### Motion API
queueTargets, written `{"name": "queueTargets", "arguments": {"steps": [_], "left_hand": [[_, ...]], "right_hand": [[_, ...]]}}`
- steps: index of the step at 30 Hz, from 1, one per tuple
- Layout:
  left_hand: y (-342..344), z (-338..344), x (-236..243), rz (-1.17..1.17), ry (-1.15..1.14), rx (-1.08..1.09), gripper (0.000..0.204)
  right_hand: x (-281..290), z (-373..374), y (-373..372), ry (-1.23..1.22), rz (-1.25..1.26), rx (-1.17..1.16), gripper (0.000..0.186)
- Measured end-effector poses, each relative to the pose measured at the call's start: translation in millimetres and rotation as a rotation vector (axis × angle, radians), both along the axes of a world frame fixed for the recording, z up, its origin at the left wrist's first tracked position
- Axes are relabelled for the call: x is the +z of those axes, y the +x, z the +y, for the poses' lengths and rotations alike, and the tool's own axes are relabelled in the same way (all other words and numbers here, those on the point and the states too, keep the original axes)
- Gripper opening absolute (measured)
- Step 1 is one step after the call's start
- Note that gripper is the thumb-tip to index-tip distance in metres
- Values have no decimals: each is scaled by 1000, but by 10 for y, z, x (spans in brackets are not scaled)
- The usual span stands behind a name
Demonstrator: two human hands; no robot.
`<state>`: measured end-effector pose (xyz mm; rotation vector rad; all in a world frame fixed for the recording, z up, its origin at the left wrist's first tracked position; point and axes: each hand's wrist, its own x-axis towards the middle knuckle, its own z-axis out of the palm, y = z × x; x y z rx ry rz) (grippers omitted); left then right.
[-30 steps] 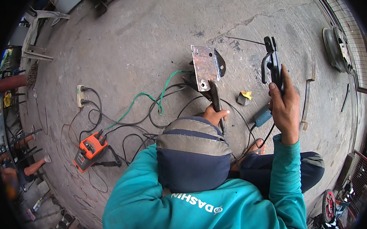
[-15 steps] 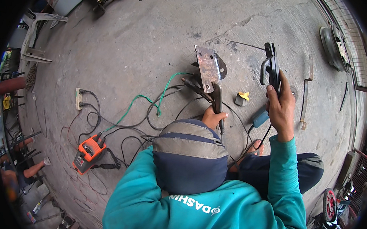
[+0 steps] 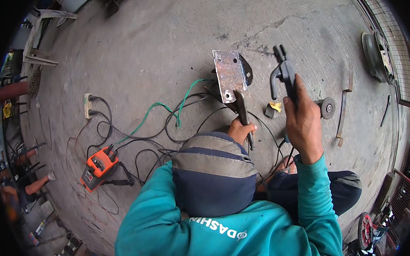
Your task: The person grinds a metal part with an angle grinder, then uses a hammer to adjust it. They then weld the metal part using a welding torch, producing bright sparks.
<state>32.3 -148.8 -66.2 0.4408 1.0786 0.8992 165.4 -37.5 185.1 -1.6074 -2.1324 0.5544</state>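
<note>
My right hand (image 3: 303, 123) is closed around a black welding electrode holder (image 3: 285, 75), raised at the right of the metal plate. A thin electrode is only a blurred streak at its jaws. My left hand (image 3: 241, 130) grips a long dark metal handle (image 3: 243, 111) whose far end meets the lower edge of the plate; whether it is a tool or part of the workpiece I cannot tell. The rusty plate (image 3: 228, 71) has several holes and stands tilted, with a dark curved metal piece (image 3: 247, 72) behind it.
An orange welding machine (image 3: 100, 163) sits at left, its cables running to a power strip (image 3: 88, 106) and the workpiece. Right of centre lie a small dark block with yellow on it (image 3: 272, 109), a grinding disc (image 3: 327, 108) and a bent metal strip (image 3: 343, 111). Wheel rims (image 3: 377, 56) stand far right.
My right hand has moved left with the electrode holder, bringing it closer to the plate. The plate has turned slightly, showing more of its face. The grinding disc is now uncovered.
</note>
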Motion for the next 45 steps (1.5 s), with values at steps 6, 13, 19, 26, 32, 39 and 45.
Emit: {"name": "queueTargets", "arguments": {"steps": [6,13,19,26,32,39,45], "left_hand": [[32,3,-183,-42,27,27,15],[20,35,7,-68,15,44,16],[47,43,-34,-37,27,60,17],[67,9,-115,-72,37,69,16],[52,1,-128,-89,56,64,14],[34,43,-29,-2,27,18,14],[37,50,25,-50,16,49,16]], "right_hand": [[59,43,-120,-64,-1,16,63],[-106,49,-96,-47,-114,59,60],[-4,111,-195,-193,-56,-20,61],[14,82,-172,-175,-71,-2,54],[-91,-40,54,-141,30,115,59],[137,-88,-34,-188,63,40,60],[-24,-19,-55,-108,-10,83,56]]}}
